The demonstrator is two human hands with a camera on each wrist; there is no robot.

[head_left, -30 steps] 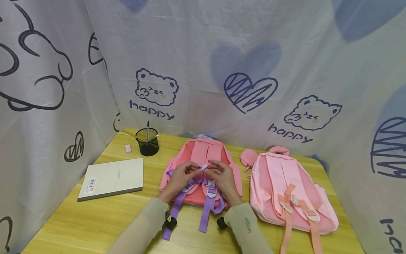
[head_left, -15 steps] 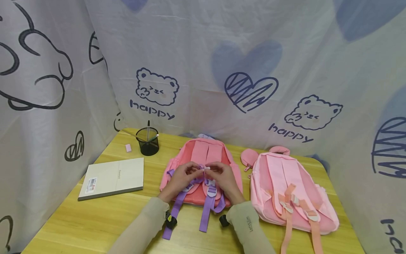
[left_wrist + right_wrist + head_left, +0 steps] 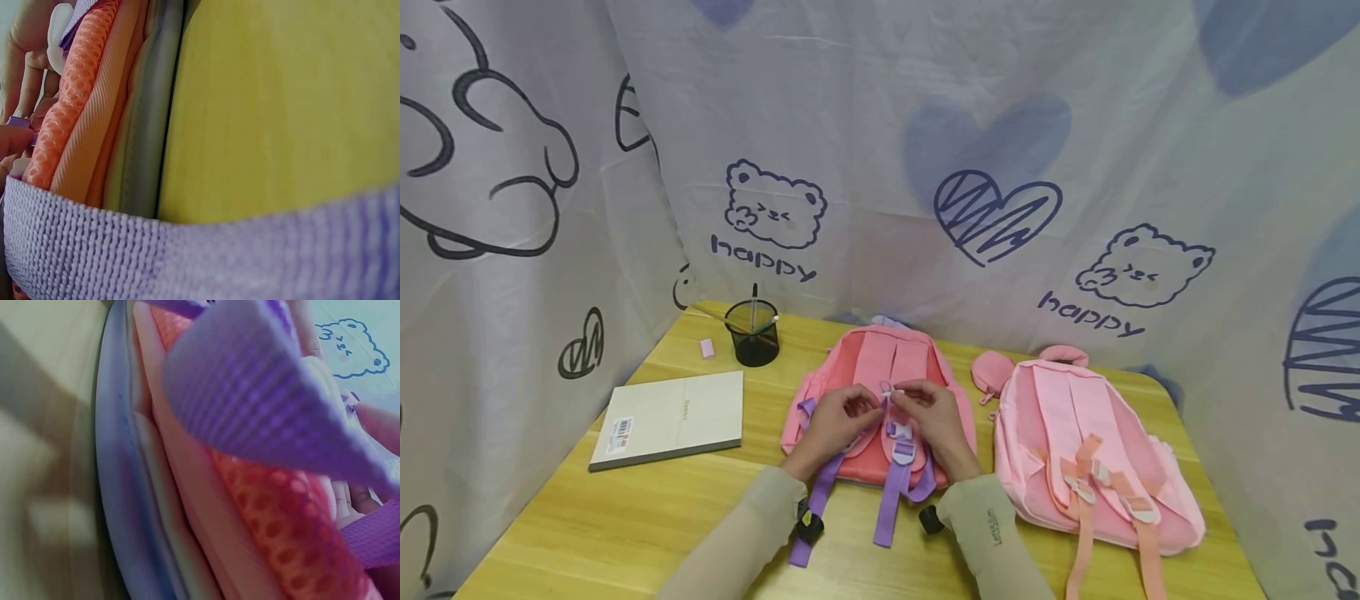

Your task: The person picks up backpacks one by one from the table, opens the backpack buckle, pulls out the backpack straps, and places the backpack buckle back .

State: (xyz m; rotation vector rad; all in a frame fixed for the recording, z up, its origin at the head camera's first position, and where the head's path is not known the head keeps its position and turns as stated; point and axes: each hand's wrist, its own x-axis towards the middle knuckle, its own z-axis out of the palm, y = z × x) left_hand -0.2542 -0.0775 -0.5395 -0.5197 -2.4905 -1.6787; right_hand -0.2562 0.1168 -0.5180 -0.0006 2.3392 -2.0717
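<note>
- The pink backpack (image 3: 880, 367) with purple straps lies back-side up on the wooden table (image 3: 625, 517), at the middle of its far edge, with its straps trailing toward the near edge.
- The left hand (image 3: 835, 421) and the right hand (image 3: 932, 417) meet over the backpack's middle, and each pinches one end of a small white clip (image 3: 891, 392) on the purple strap (image 3: 891, 487).
- Since a second ago the clip has swung from a slant toward the left hand to sit nearly level between the fingertips, and both hands have closed in; the judgement is that the fastening work on the strap is under way and not finished.
- A second pink backpack (image 3: 1097, 450) lies just beside it toward the right edge, with a small round pink pouch (image 3: 991, 369) at its top corner.
- A notebook (image 3: 670, 417), a black mesh pen cup (image 3: 754, 333) and a pink eraser (image 3: 707, 347) sit toward the far left corner.
</note>
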